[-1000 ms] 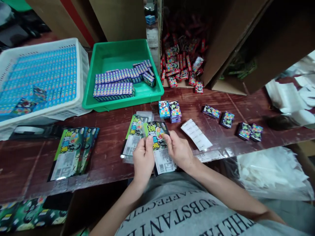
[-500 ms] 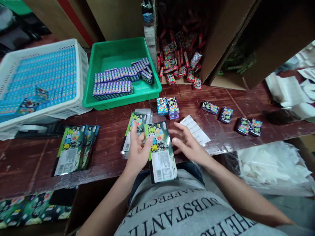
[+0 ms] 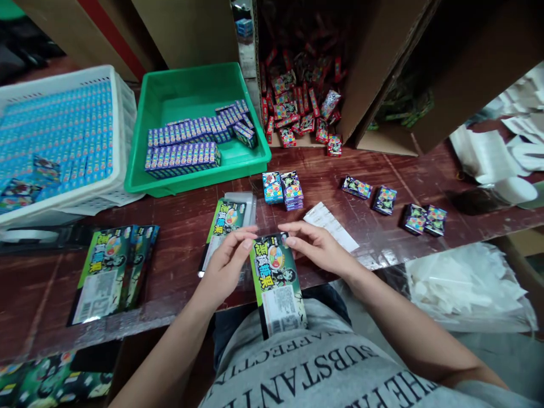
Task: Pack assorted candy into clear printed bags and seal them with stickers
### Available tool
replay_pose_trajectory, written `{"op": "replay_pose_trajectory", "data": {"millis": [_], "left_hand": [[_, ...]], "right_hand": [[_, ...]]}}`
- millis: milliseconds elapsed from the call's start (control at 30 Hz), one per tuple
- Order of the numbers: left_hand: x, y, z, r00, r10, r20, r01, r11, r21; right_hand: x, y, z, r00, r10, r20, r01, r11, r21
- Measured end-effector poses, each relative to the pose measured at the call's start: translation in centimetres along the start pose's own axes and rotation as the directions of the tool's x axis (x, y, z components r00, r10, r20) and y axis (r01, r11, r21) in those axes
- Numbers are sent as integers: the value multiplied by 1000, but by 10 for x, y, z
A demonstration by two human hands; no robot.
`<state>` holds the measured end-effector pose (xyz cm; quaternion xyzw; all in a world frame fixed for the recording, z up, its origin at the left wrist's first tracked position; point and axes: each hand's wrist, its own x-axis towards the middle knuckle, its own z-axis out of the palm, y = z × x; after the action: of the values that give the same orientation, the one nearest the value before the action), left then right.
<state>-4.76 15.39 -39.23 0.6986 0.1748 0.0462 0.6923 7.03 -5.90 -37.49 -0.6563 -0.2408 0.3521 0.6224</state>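
Note:
A flat green-and-black candy packet (image 3: 276,277) with coloured lettering and a white barcode label rests its lower end against my shirt. My left hand (image 3: 225,266) pinches its upper left corner, thumb on the front. At the upper right corner, my right hand (image 3: 317,246) grips the same packet, thumb in front and fingers behind. Partly behind my left hand, a similar packet (image 3: 227,218) lies on clear plastic trays (image 3: 250,207). Just beyond my hands stand small stacks of blue candy boxes (image 3: 272,187) and purple candy boxes (image 3: 292,190). A white label sheet (image 3: 331,224) lies beside my right hand.
More green packets (image 3: 106,272) overlap at left. Behind them are a white basket (image 3: 123,124) of blue boxes and a green tray (image 3: 170,85) of purple boxes. Cartons (image 3: 382,56) stand at the back, one with red boxes (image 3: 297,107). Several loose boxes (image 3: 385,199) lie right.
My right hand has closed onto the packet's upper right corner. My left thumb has shifted up to the upper left corner, and the packet sits slightly lower. The view has shifted a little.

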Motion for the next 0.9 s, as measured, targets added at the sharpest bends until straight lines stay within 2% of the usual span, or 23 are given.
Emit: {"op": "replay_pose_trajectory", "data": {"millis": [67, 200, 267, 333, 500, 600, 700, 800, 900], "left_hand": [[2, 4, 3, 999, 34, -13, -33, 998, 51], [4, 13, 6, 996, -17, -85, 11, 997, -78], [4, 18, 5, 996, -35, -80, 26, 994, -109], [5, 22, 1, 998, -47, -28, 45, 997, -64], [8, 32, -5, 997, -51, 56, 50, 999, 15], [14, 37, -1, 996, -65, 58, 63, 997, 35], [22, 41, 2, 997, -78, 30, 77, 997, 24], [25, 43, 1, 992, -109, 68, 105, 992, 64], [23, 42, -4, 987, -81, 141, 62, 989, 134]], "right_hand": [[2, -4, -2, 1000, 9, 11, -9, 1000, -26], [7, -11, -2, 981, -193, -30, 183, 962, -201], [8, -13, -1, 973, -222, -59, 206, 957, -202], [9, -16, 0, 976, -202, -78, 185, 965, -187], [13, -30, -1, 989, -140, -41, 127, 965, -231], [18, -35, 2, 997, -26, -73, 11, 980, -201], [23, -36, 4, 990, 39, -134, -63, 981, -183], [24, -35, 3, 989, 62, -131, -83, 983, -165], [18, -33, -2, 996, 57, -72, -70, 979, -193]]}}
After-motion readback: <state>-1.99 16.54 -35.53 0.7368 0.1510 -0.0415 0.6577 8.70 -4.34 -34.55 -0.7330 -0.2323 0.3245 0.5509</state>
